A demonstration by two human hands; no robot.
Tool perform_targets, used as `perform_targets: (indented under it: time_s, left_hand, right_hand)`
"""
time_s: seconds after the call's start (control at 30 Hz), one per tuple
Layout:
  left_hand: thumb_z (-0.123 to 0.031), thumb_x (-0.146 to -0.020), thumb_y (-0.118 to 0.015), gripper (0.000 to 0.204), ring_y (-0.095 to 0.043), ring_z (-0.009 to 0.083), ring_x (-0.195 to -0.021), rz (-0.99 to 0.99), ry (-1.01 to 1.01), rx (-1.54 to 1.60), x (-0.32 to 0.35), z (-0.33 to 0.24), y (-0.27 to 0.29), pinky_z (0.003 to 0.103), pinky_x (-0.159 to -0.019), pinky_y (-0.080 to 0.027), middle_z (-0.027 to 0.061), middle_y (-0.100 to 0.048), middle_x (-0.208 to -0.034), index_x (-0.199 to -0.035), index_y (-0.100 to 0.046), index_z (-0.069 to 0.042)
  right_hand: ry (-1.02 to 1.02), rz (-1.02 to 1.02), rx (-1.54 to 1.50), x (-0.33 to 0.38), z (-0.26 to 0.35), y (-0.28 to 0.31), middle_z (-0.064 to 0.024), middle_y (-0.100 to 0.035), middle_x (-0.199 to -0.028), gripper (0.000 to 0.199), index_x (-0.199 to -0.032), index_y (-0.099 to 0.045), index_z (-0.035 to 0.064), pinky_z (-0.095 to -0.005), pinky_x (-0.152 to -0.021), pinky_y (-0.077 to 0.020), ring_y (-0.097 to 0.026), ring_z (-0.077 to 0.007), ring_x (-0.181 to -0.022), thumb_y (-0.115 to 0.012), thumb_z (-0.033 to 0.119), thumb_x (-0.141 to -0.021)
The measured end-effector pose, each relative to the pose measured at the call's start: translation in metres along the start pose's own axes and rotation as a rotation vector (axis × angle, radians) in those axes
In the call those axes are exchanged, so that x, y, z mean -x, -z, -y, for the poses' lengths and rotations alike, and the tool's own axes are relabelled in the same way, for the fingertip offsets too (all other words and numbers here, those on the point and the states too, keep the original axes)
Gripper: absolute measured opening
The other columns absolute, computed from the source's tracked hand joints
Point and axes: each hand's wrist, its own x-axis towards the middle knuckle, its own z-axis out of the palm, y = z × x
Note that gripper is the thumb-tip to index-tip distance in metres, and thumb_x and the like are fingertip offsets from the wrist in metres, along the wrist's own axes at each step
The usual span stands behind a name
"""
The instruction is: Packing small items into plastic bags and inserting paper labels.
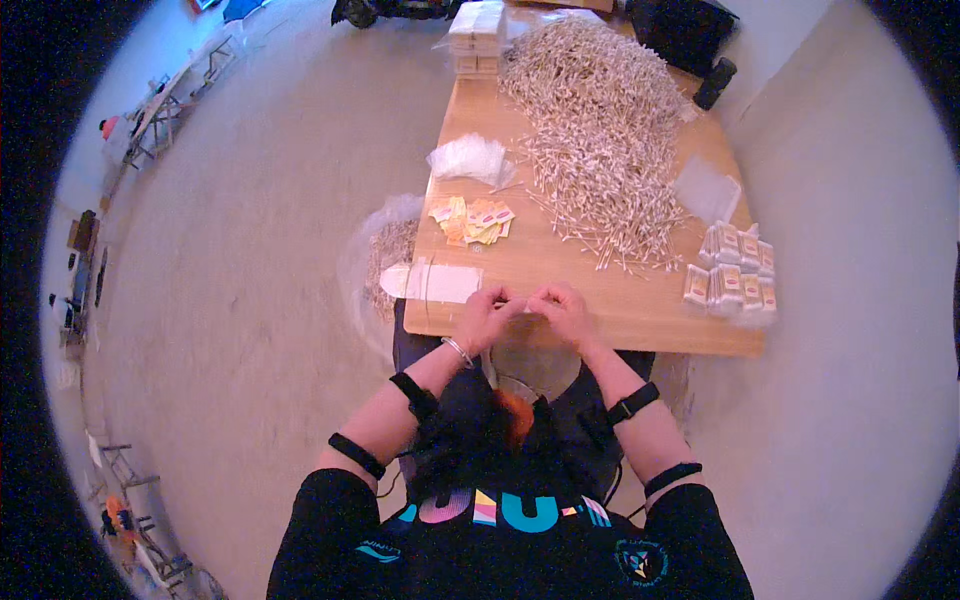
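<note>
My left hand [487,317] and my right hand [568,316] meet just above the table's front edge, fingertips pinched close together. Something small and pale seems to sit between them, too small to make out. A flat white sheet or bag [452,284] lies beside my left hand, partly over the table's left edge. Beyond my hands spreads a large heap of cotton swabs [605,140]. Yellow and orange printed cards [480,221] lie in a loose pile to the left. At the right, several filled small packets [735,270] stand in rows near the edge.
Clear plastic bags [470,160] lie at the table's left edge, another clear sheet [708,190] at the right. White boxes [478,35] are stacked at the far left corner. A black cylinder [715,84] stands far right. A plastic sack of swabs [385,255] sits left of the wooden table [640,315].
</note>
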Motion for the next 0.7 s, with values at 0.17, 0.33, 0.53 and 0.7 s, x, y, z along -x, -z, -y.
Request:
perform_targets:
  time_s: [0.17, 0.33, 0.53, 0.7]
  left_hand:
    - [-0.017, -0.079, -0.063, 0.013, -0.051, 0.007, -0.068, 0.095, 0.106, 0.393, -0.007, 0.011, -0.002, 0.023, -0.063, -0.044, -0.0021, -0.056, -0.071, -0.08, -0.059, -0.004]
    - [-0.012, -0.083, -0.06, 0.01, -0.055, 0.0107, -0.077, 0.013, -0.12, 0.171, 0.0, 0.01, -0.004, 0.025, -0.073, -0.046, 0.0023, -0.06, -0.083, -0.087, -0.059, -0.003]
    - [-0.005, -0.08, -0.056, 0.011, -0.057, 0.0272, -0.091, -0.126, -0.609, -0.291, 0.01, 0.012, -0.001, 0.034, -0.078, -0.047, 0.0095, -0.061, -0.094, -0.091, -0.059, -0.005]
    - [-0.002, -0.073, -0.059, 0.019, -0.055, 0.0251, -0.09, -0.221, -0.875, -0.625, 0.013, -0.006, 0.009, 0.035, -0.076, -0.047, 0.0053, -0.06, -0.094, -0.091, -0.059, -0.009]
  right_hand:
    - [-0.166, 0.022, -0.28, -0.002, -0.004, 0.0, 0.0007, -0.059, -0.077, 0.005, -0.077, -0.061, 0.0027, -0.0224, -0.067, -0.0423, -0.052, -0.0077, -0.071, -0.061, 0.008, -0.078]
    - [0.298, -0.127, 0.152, 0.005, 0.001, 0.003, -0.0049, -0.061, -0.077, 0.006, -0.078, -0.062, 0.0056, -0.0303, -0.066, -0.0469, -0.058, -0.0191, -0.073, -0.063, 0.01, -0.075]
    - [0.721, -0.265, 0.571, 0.016, 0.005, 0.006, -0.0068, -0.062, -0.085, 0.014, -0.084, -0.063, 0.0109, -0.0366, -0.068, -0.0496, -0.058, -0.0283, -0.078, -0.063, 0.015, -0.07]
    - [0.787, -0.318, 0.815, 0.025, 0.013, 0.008, -0.0046, -0.059, -0.089, 0.022, -0.088, -0.062, 0.0125, -0.0363, -0.066, -0.0498, -0.057, -0.0255, -0.078, -0.064, 0.019, -0.066]
